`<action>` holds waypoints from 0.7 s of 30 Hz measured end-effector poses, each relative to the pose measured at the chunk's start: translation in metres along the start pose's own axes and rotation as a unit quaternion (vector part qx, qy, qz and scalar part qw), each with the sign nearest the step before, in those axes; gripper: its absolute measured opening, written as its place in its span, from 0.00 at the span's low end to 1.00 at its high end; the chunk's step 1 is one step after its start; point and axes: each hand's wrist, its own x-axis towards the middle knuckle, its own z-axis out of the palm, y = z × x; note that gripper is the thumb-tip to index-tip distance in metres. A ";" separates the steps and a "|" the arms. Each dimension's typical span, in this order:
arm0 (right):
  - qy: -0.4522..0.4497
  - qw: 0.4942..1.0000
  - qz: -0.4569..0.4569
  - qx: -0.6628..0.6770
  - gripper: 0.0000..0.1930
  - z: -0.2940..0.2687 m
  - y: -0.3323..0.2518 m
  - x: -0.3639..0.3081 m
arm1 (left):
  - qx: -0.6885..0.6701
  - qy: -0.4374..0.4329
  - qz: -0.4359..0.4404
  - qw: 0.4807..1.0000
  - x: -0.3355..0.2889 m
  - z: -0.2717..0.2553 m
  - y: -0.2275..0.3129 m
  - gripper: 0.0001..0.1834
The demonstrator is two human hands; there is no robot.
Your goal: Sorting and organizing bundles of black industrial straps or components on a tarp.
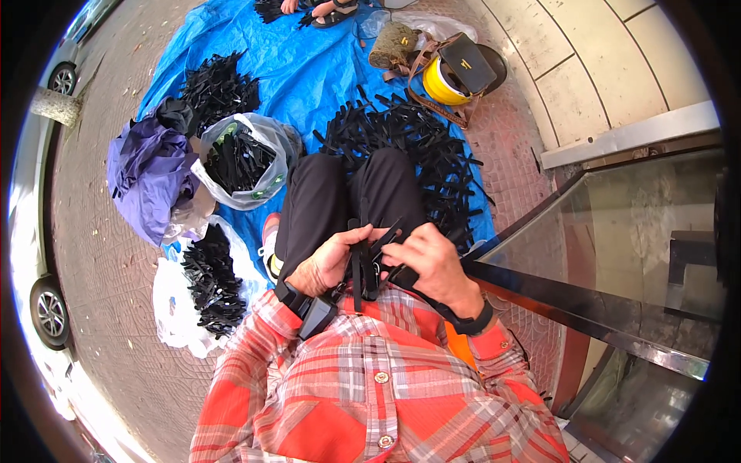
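Note:
Over my lap, my left hand [336, 261] is closed around a small bundle of narrow black straps [364, 270], which hang down in front of my shirt. My right hand [434, 266] is just to the right, its fingers curled in against a black strap, the fingertips slightly blurred. A small shiny piece shows among the straps between the hands. Beyond my knees, a large loose pile of similar black straps [409, 143] is spread out. Left of my legs stands a clear plastic bag [266, 194] with more straps inside.
A blue tarp [309, 69] covers the pavement. Purple cloth [147, 174] and a white bag [174, 309] with straps lie left. A yellow bucket [440, 85] with a black handbag [467, 63] stands far right. A glass case [617, 231] is beside me. Another person's hands [320, 9] work at the top.

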 end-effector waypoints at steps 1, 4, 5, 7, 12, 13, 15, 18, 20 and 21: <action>-0.008 0.998 -0.045 -0.042 0.16 0.003 -0.004 0.004 | -0.007 0.016 -0.002 1.000 -0.001 0.004 0.000 0.24; -0.061 0.992 -0.094 -0.058 0.14 0.008 -0.004 0.010 | -0.017 0.027 0.010 0.999 0.008 -0.016 -0.004 0.22; -0.081 0.988 -0.108 -0.072 0.12 0.011 -0.004 0.012 | -0.021 0.024 0.015 0.999 0.008 -0.022 -0.006 0.21; -0.102 0.984 -0.122 -0.085 0.11 0.013 -0.002 0.013 | 0.006 0.051 0.025 0.998 0.005 -0.016 -0.005 0.20; -0.077 0.980 -0.167 -0.076 0.09 0.016 0.000 0.014 | -0.024 0.020 0.007 0.999 0.007 -0.030 -0.006 0.22; -0.078 0.980 -0.168 -0.075 0.09 0.016 0.001 0.014 | -0.026 0.019 0.008 0.999 0.008 -0.032 -0.007 0.22; -0.055 0.976 -0.197 -0.069 0.11 0.016 0.001 0.016 | -0.030 -0.039 -0.002 0.999 0.007 -0.033 -0.006 0.25; -0.060 0.974 -0.210 -0.055 0.11 0.010 -0.001 0.015 | -0.020 -0.023 -0.009 0.999 0.008 -0.026 -0.006 0.27; -0.065 0.977 -0.200 -0.031 0.11 0.006 -0.007 0.013 | -0.008 -0.024 -0.006 1.000 0.007 -0.023 -0.004 0.27; -0.069 0.980 -0.188 -0.007 0.11 0.005 -0.008 0.011 | 0.003 -0.023 -0.005 1.000 0.006 -0.022 -0.004 0.28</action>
